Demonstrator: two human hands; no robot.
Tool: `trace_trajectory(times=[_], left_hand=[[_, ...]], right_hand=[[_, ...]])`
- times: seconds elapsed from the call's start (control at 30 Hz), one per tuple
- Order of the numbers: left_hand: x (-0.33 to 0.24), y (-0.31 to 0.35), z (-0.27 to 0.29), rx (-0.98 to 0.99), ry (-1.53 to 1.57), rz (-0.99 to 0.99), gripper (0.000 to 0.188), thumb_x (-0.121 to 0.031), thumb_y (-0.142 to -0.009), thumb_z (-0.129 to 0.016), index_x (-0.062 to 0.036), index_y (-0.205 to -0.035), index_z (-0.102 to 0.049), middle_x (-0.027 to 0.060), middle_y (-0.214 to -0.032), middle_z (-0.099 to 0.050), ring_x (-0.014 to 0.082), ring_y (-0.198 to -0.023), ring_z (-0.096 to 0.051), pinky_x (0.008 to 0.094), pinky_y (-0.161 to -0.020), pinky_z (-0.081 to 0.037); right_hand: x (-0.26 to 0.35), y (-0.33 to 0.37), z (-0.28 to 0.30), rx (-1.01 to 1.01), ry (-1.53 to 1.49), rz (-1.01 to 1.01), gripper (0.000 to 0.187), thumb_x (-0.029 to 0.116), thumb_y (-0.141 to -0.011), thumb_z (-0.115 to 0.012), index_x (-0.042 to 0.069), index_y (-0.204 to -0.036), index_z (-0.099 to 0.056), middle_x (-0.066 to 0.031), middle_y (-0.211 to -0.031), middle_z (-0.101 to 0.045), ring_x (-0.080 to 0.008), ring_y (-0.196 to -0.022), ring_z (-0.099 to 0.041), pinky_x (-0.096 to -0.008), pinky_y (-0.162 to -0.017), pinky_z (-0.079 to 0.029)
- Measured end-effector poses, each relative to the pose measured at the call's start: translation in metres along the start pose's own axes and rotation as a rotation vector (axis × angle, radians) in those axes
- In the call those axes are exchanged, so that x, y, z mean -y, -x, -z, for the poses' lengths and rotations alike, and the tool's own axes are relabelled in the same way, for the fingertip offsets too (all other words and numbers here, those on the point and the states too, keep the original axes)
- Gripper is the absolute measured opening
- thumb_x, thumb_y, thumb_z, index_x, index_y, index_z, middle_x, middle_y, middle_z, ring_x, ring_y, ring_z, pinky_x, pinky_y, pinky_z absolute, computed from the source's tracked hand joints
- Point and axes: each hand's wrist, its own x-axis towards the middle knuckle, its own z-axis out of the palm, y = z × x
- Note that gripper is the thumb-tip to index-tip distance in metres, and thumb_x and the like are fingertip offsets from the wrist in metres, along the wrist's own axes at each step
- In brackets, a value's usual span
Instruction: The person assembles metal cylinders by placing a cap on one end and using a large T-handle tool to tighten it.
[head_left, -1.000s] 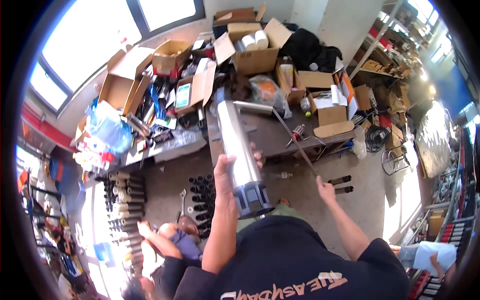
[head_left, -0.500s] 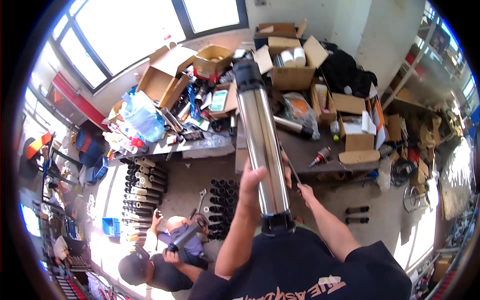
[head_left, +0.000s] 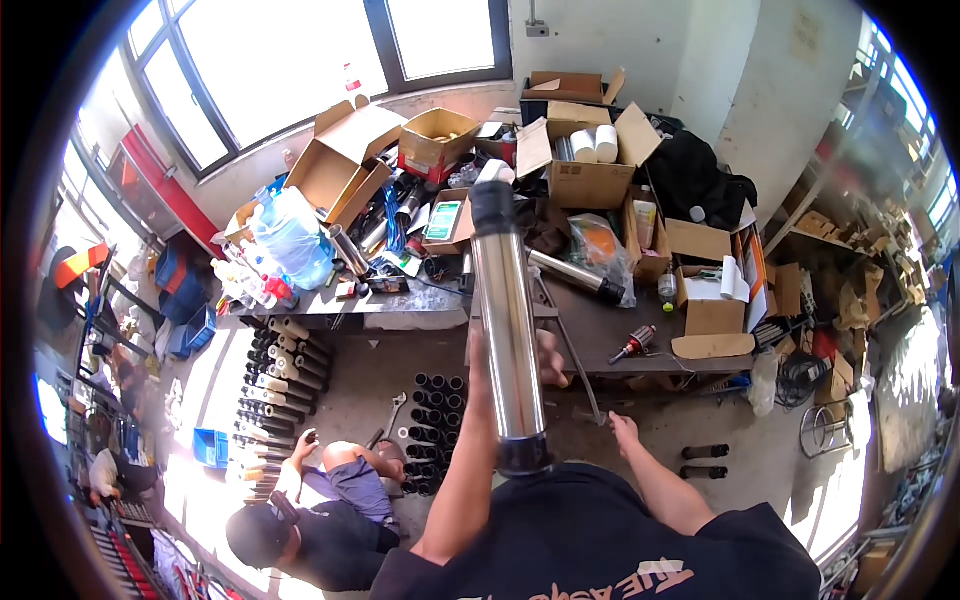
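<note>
A long shiny metal cylinder with black ends (head_left: 512, 330) stands tilted in front of me. My left hand (head_left: 483, 385) is wrapped around its lower half, with the fingers showing at its right side and the palm partly hidden. To the right, a thin metal rod (head_left: 570, 340) slants down past the front edge of the workbench (head_left: 640, 350). Close by the rod's lower end, my right hand (head_left: 625, 434) appears apart from it, with fingers extended and nothing visible in them. A red and silver tool (head_left: 633, 344) lies on the bench.
Cardboard boxes (head_left: 590, 183), a bagged item (head_left: 600, 250) and another metal tube (head_left: 575, 273) crowd the bench. A co-worker (head_left: 300, 530) sits at lower left beside rows of tubes (head_left: 285, 370). Black cylinders (head_left: 432, 415) and two short black pieces (head_left: 704, 462) rest on the floor.
My right hand has come off the rod and moved lower. The cylinder in my left hand has shifted slightly left and down. The grey tool at the co-worker's hand is out of sight.
</note>
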Motion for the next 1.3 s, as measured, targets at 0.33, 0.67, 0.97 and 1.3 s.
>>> trace_trajectory(times=[0.33, 0.67, 0.97, 1.3], left_hand=[[0.009, -0.014, -0.023, -0.593, -0.429, 0.083, 0.081, -0.072, -0.099, -0.025, 0.0010, -0.105, -0.059, 0.0156, -0.081, -0.066, 0.0272, -0.064, -0.069, 0.0406, -0.061, -0.060], [0.003, -0.024, -0.025, -0.034, 0.173, -0.056, 0.074, -0.066, -0.101, -0.026, -0.0087, -0.146, -0.039, 0.0161, -0.090, -0.057, 0.0265, -0.066, -0.059, 0.0419, -0.058, -0.051], [-0.020, -0.014, -0.038, -0.608, -0.454, -0.032, 0.072, -0.063, -0.104, -0.024, 0.0016, -0.119, -0.052, 0.0164, -0.087, -0.066, 0.0299, -0.068, -0.069, 0.0432, -0.060, -0.060], [-0.026, -0.006, -0.018, -0.353, -0.039, -0.061, 0.069, -0.060, -0.104, -0.019, -0.0015, -0.113, -0.055, 0.0170, -0.088, -0.062, 0.0291, -0.068, -0.064, 0.0451, -0.061, -0.056]], right_hand=[[-0.048, 0.062, 0.086, 0.123, 0.427, -0.232, 0.052, 0.046, -0.088, -0.070, 0.000, -0.111, -0.068, -0.0084, -0.090, -0.070, -0.0169, -0.070, -0.061, -0.0328, -0.058, -0.048], [-0.034, 0.078, 0.061, 0.194, 0.393, -0.126, 0.043, 0.040, -0.092, -0.069, -0.002, -0.102, -0.071, -0.0093, -0.083, -0.071, -0.0170, -0.070, -0.064, -0.0315, -0.062, -0.051], [-0.028, 0.073, 0.054, 0.227, 0.552, -0.066, 0.042, 0.038, -0.092, -0.068, 0.000, -0.107, -0.073, -0.0112, -0.089, -0.075, -0.0188, -0.078, -0.070, -0.0327, -0.073, -0.055], [-0.018, 0.083, 0.080, 0.196, 0.659, -0.127, 0.041, 0.039, -0.090, -0.066, 0.001, -0.098, -0.074, -0.0120, -0.083, -0.073, -0.0200, -0.071, -0.069, -0.0340, -0.069, -0.054]])
